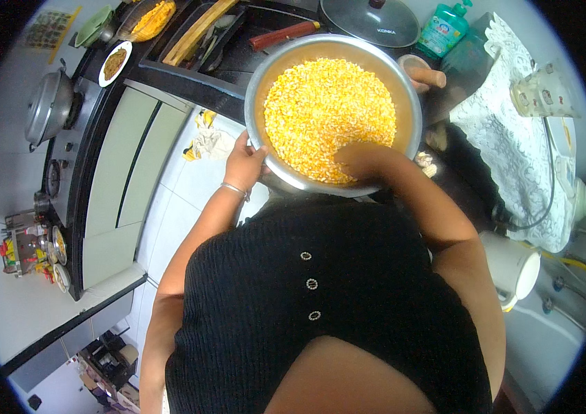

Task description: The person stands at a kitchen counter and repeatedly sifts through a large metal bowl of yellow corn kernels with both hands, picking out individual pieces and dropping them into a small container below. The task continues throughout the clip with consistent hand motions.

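A large stainless-steel basin [411, 111] filled with loose yellow corn kernels [329, 103] is right in front of my body. My left hand [245, 163] grips the basin's rim at the lower left, thumb on top, a silver bangle around the wrist. Along the near right side, my right hand [357, 160] reaches into the corn. It looks blurred, and its fingertips are hidden among the kernels, so their closure cannot be made out. A hollow in the corn surface lies beside that hand.
Behind the basin are a black sink edge [192, 80], a red-handled tool [283, 36], a glass pan lid [370, 23] and a green pump bottle [443, 31]. A wooden pestle [427, 76] stands close to its right rim. Left are a plate of food [115, 63] and a lidded pot [49, 107].
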Motion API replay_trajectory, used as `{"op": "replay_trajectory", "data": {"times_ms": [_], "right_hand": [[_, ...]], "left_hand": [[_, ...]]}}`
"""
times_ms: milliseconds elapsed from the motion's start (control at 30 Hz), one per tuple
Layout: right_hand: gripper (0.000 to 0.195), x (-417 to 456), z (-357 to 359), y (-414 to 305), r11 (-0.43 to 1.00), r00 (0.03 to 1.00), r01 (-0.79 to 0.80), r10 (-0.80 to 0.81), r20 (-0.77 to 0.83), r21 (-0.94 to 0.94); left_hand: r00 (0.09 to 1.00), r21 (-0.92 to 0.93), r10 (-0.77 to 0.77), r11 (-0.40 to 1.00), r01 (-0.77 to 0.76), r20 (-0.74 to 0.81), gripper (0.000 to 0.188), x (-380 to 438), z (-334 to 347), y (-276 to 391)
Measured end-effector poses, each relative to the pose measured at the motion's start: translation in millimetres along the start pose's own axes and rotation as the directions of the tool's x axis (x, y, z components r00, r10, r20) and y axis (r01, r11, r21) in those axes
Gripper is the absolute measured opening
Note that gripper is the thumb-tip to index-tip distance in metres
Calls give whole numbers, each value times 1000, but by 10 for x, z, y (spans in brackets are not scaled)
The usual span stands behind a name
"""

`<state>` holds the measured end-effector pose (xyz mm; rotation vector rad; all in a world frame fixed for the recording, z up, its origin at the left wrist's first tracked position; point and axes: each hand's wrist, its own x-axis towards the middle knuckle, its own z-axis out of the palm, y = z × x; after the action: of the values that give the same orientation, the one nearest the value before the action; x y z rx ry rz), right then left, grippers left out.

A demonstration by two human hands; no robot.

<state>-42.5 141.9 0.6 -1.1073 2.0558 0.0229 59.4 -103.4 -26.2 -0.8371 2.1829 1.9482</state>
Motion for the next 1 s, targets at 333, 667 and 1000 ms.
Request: {"op": "replay_trajectory", "data": {"times_ms": [333, 667, 1000], "right_hand": [[33, 315, -180, 25, 985, 984, 171, -169, 48, -23], [50, 817, -122, 212, 939, 961, 151, -66, -270, 310], [47, 552, -460, 1090, 929, 796, 59, 177, -579, 364]], "left_hand": [[1000, 3, -27, 1000, 27, 14, 64, -33, 3, 40], [999, 39, -44, 998, 44, -2, 61, -57, 19, 97], [997, -65, -61, 996, 64, 38, 64, -29, -18, 50]]}}
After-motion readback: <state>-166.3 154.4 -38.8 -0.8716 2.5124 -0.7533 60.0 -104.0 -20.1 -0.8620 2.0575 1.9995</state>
